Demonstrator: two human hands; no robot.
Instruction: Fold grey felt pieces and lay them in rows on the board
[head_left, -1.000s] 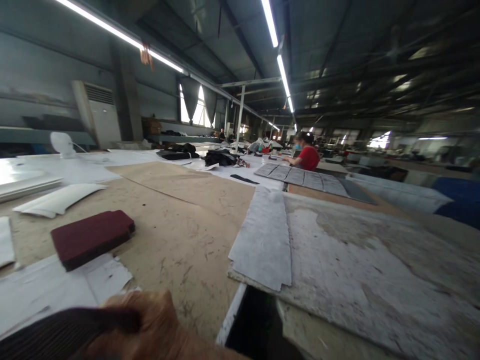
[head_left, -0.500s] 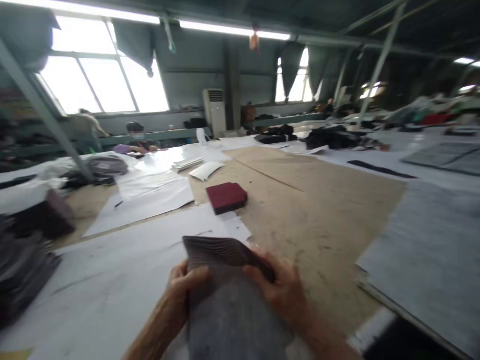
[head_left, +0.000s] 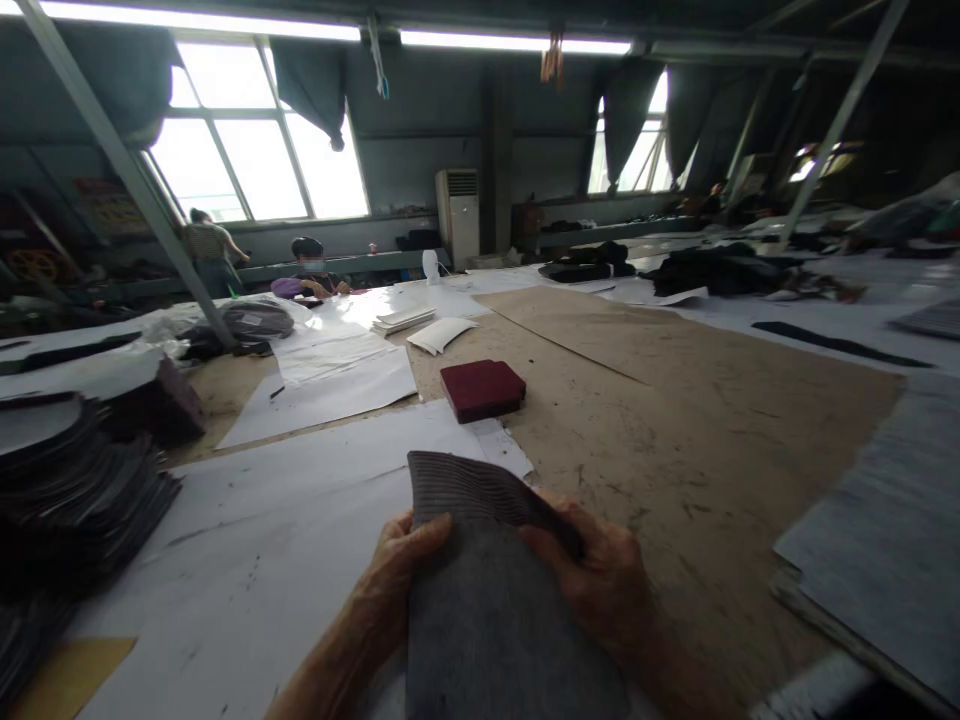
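A grey knitted fabric piece [head_left: 487,610] with a ribbed band along its far edge lies between my hands at the near edge of the table. My left hand [head_left: 397,580] grips its left side, thumb on top. On the right side, my right hand [head_left: 600,580] holds the ribbed corner, fingers curled over it. The piece rests over white paper sheets [head_left: 285,520] on the brown table [head_left: 675,420].
A dark red block [head_left: 481,388] sits just beyond the fabric. Stacks of dark cut pieces [head_left: 67,480] stand at the left. Grey felt sheets [head_left: 885,540] lie at the right. Two people [head_left: 307,270] are at the far table by the windows.
The view has swung left from the long hall to the window side. Both hands now show holding the grey piece, which has come slightly closer and lower.
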